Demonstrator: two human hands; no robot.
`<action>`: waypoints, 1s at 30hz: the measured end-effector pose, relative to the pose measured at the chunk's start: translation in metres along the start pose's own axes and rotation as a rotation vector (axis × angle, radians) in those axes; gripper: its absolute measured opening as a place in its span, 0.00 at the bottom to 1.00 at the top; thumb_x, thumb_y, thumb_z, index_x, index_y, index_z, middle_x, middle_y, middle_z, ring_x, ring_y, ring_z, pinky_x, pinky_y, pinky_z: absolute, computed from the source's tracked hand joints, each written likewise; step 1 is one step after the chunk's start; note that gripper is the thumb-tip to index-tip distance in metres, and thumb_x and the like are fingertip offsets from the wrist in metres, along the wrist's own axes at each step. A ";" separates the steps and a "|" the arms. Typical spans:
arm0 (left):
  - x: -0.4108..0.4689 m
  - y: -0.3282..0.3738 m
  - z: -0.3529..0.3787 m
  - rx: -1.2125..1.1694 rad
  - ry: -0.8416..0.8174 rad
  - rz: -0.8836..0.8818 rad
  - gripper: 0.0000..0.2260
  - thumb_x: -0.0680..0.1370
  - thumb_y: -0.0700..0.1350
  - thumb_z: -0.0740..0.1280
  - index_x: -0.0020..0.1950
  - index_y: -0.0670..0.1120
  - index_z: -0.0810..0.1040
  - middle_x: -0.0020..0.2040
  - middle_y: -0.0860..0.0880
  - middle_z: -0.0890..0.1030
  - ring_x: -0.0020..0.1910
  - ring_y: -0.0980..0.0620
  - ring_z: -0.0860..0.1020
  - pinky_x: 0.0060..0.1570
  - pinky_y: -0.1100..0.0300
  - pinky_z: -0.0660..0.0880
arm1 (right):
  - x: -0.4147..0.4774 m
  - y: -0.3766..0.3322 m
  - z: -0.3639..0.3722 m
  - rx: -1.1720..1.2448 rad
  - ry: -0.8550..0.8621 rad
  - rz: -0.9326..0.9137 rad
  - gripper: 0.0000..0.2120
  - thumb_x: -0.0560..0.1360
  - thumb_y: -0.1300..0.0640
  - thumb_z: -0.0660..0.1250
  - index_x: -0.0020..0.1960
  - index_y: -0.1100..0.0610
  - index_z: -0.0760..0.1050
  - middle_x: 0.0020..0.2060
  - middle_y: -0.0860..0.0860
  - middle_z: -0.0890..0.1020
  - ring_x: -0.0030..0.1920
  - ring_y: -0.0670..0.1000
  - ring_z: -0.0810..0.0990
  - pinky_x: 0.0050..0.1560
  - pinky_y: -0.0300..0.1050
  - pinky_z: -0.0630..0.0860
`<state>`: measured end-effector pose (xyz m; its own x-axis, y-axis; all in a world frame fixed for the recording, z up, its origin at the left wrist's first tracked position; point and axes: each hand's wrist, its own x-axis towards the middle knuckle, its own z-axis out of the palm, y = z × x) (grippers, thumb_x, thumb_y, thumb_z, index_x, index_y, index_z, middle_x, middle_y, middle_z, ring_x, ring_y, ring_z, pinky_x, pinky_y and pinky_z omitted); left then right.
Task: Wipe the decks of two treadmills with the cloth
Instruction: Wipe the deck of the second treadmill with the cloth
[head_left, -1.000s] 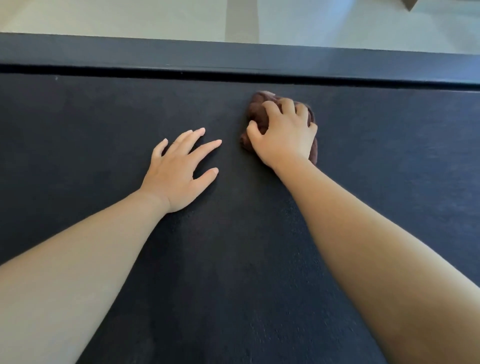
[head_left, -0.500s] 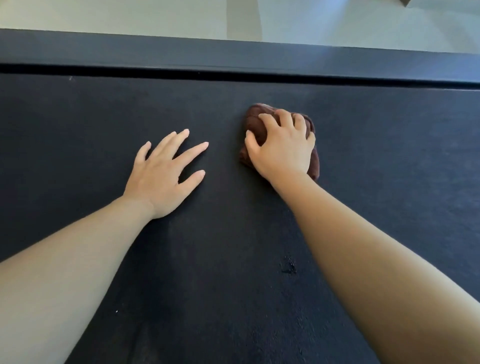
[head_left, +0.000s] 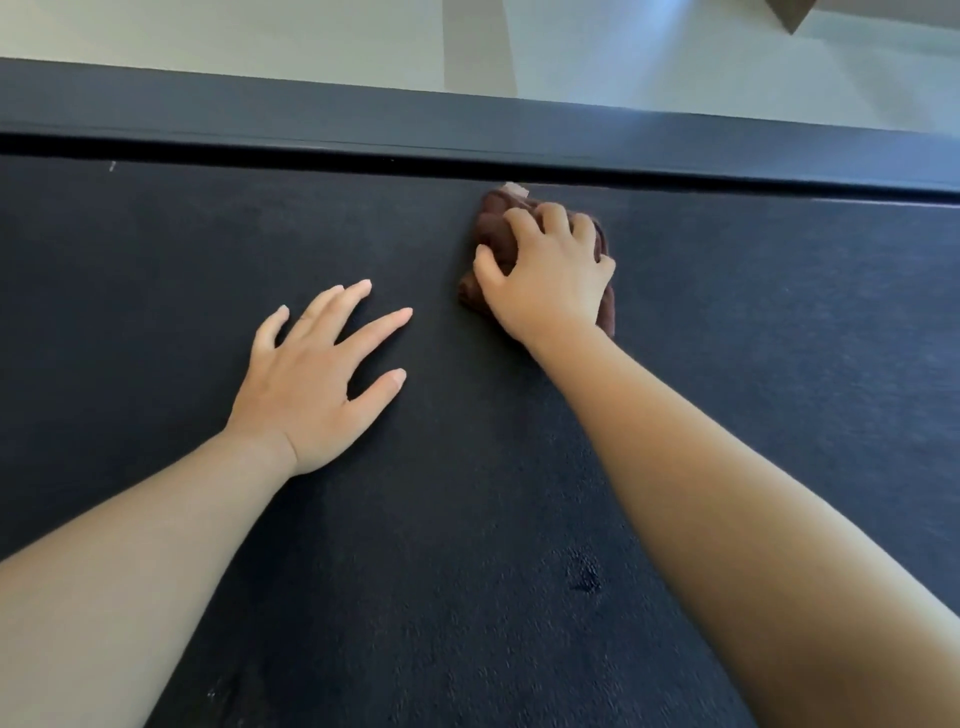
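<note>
A black treadmill deck (head_left: 156, 270) fills most of the view. My right hand (head_left: 550, 275) presses down on a bunched dark brown cloth (head_left: 493, 228), which lies on the belt close to the far side rail. A small pale tag of the cloth shows at its far edge. My left hand (head_left: 311, 379) rests flat on the belt to the left of the cloth, fingers spread, holding nothing. A small dark wet-looking spot (head_left: 586, 571) marks the belt near my right forearm.
The treadmill's dark side rail (head_left: 467, 124) runs across the top, with a narrow gap between it and the belt. Beyond it lies a pale floor (head_left: 260, 41). A brown object's corner (head_left: 792, 13) shows at the top right.
My right hand has slid the cloth away from me, up to the far rail. My left hand has stayed flat on the belt with little movement.
</note>
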<state>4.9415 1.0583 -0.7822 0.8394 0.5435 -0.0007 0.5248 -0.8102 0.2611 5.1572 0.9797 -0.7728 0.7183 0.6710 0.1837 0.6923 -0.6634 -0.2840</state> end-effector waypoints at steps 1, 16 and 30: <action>0.000 0.000 0.000 0.003 0.004 -0.002 0.23 0.77 0.62 0.51 0.73 0.66 0.56 0.77 0.56 0.51 0.76 0.56 0.47 0.72 0.48 0.43 | -0.018 0.005 -0.002 -0.001 0.023 -0.021 0.22 0.73 0.38 0.56 0.63 0.46 0.71 0.66 0.51 0.71 0.68 0.59 0.63 0.59 0.65 0.64; 0.001 -0.002 0.004 -0.002 0.030 0.005 0.24 0.75 0.63 0.50 0.71 0.66 0.58 0.76 0.57 0.54 0.75 0.57 0.49 0.72 0.48 0.45 | 0.023 0.017 -0.006 -0.042 0.046 0.085 0.21 0.74 0.41 0.56 0.63 0.49 0.71 0.65 0.52 0.70 0.66 0.59 0.63 0.60 0.62 0.62; -0.020 -0.030 -0.010 -0.204 -0.059 0.231 0.19 0.78 0.55 0.60 0.70 0.59 0.68 0.76 0.52 0.60 0.75 0.53 0.54 0.73 0.47 0.46 | -0.159 0.015 -0.055 -0.025 -0.096 -0.316 0.20 0.74 0.43 0.63 0.63 0.47 0.74 0.63 0.47 0.73 0.66 0.54 0.66 0.57 0.57 0.69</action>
<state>4.9076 1.0744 -0.7803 0.9430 0.3317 0.0269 0.2850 -0.8467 0.4493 5.0572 0.8452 -0.7546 0.4591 0.8722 0.1689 0.8820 -0.4248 -0.2038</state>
